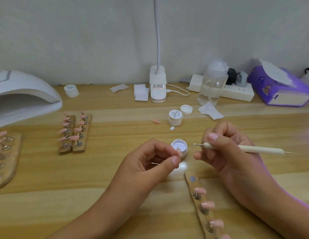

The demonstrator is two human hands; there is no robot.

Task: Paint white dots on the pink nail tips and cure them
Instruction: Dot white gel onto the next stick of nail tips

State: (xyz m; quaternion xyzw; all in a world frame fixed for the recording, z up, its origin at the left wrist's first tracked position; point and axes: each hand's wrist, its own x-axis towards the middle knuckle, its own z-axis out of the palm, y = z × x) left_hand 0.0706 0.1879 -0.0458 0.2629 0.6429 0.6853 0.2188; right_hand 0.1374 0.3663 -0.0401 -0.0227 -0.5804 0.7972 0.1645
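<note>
Left hand (150, 163) pinches a nail tip (179, 151) (fingers (159, 145) curled); right hand (234, 152) grips the dotting pen (254, 149).

Curing lamp (24, 94) is running off left edge; near holder strip (193, 185) is running off bottom. Left hand (146, 163) is hiding most of pinched nail tip (179, 151). Jar label (174, 114) is blurring past reading.

The left hand (150, 161) pinches a pink nail tip (179, 152) in front of the open gel pot (178, 145); the right hand (228, 152) grips a dotting pen (257, 149) beside it.
</note>
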